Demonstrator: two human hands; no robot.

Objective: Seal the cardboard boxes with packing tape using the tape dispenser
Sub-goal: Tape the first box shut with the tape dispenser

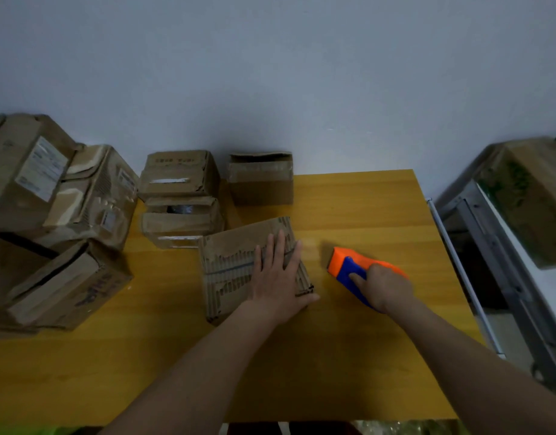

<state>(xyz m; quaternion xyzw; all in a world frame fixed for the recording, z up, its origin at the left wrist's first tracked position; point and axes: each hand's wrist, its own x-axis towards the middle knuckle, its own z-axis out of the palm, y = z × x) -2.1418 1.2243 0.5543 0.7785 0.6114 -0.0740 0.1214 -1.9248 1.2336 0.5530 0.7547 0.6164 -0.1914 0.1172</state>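
Your left hand point(278, 279) lies flat on the box point(239, 271) at mid-bench point(380, 215), fingers point(275, 246) spread and released, palm pressing the torn top near its right edge. Your right hand point(385, 285) is clenched around the dispenser point(349, 265), orange and blue, which sits on the bench just right of the box and apart from it; whether tape is drawn out cannot be told through the blur. Other boxes: two stacked point(181, 196) behind the worked box, one point(261, 178) by the wall, a pile point(51, 215) at left.
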